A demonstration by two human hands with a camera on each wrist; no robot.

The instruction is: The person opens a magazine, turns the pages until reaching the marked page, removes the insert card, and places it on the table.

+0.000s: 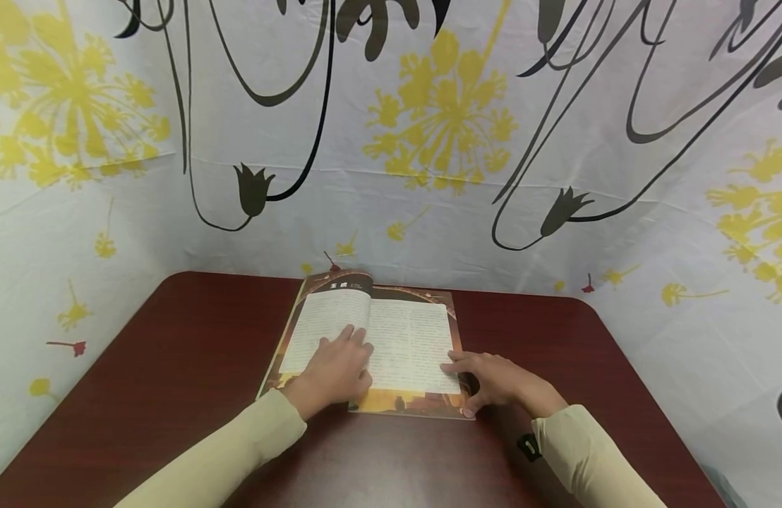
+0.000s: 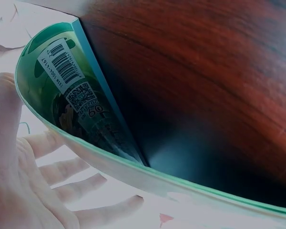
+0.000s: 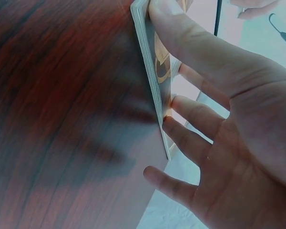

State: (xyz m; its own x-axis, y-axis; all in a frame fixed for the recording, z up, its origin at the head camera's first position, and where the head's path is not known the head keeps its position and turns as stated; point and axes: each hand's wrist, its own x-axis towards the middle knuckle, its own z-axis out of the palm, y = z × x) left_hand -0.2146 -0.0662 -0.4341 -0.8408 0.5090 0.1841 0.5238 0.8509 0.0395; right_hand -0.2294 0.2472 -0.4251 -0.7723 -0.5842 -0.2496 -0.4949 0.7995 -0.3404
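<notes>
An open magazine (image 1: 408, 339) lies on the table, with printed text on both pages and an orange picture border. My left hand (image 1: 339, 368) rests on the left page near the fold, its fingers reaching up the paper. In the left wrist view that side of the magazine bows up, showing a green back cover (image 2: 47, 100) with a barcode label (image 2: 63, 65). At the magazine's right edge is my right hand (image 1: 502, 381), fingers spread. Its thumb (image 3: 181, 28) touches the lower right corner, while other fingertips touch the page margin.
The dark red wooden table (image 1: 169, 367) extends around the magazine on both sides and in front. Behind it hangs a white cloth (image 1: 391, 233) printed with yellow flowers and dark stems, which also runs along the left and right sides. A small black tag (image 1: 528, 447) is by the right cuff.
</notes>
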